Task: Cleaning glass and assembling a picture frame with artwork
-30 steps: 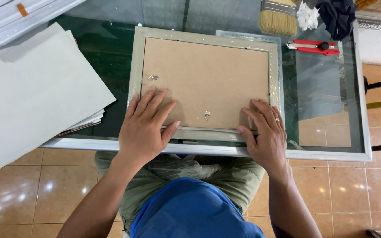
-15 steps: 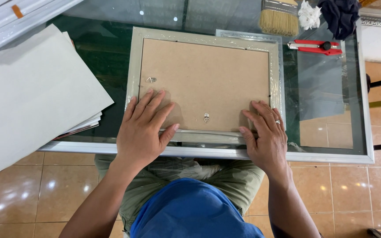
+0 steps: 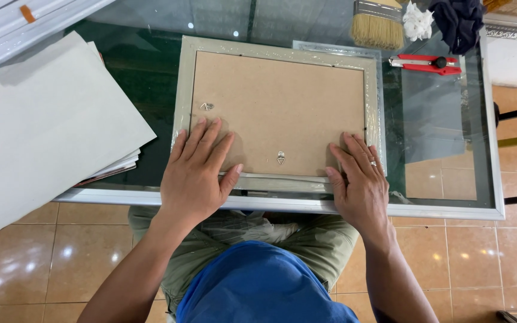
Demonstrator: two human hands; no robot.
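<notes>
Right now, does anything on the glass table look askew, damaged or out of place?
Nothing looks damaged or spilled. The picture frame lies face down, roughly square to the table edge, with the left hand and right hand flat on its near corners. The grey boards overhang the table's left side.

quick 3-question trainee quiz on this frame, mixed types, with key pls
1. True or false: the left hand and right hand both press flat on the picture frame.
2. Which lies nearest the red utility knife? A) brush B) grey boards C) hanger clip
3. Fill in: the frame lies with its ___ board facing up on the glass table.

Key: 1 true; 2 A; 3 backing
</notes>
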